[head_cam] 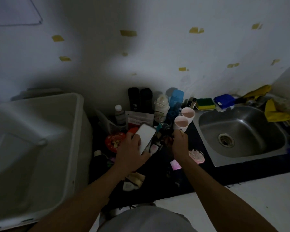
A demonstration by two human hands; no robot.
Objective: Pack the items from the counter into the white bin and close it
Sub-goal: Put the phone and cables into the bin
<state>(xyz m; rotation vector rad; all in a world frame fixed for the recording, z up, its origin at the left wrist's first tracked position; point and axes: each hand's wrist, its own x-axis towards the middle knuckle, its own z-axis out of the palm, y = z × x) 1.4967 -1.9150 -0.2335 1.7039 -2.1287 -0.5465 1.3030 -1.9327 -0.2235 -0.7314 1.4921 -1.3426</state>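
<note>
My left hand (131, 148) curls round a flat white slab (146, 135) above the counter (199, 173), just right of the white bin (40, 131). The slab seems light, stiff and slippery, so I clamp its long edges. My right hand (180, 141) grips the near pink cup (181, 123) low down.

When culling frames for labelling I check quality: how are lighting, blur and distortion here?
Head view: dim, brightest on the back wall; the black counter swallows small items around the left hand, gripping a white slab, and right hand, holding the nearer cup; wide-angle lens bows the soft-looking white bin; the sink shows sheen.
</note>
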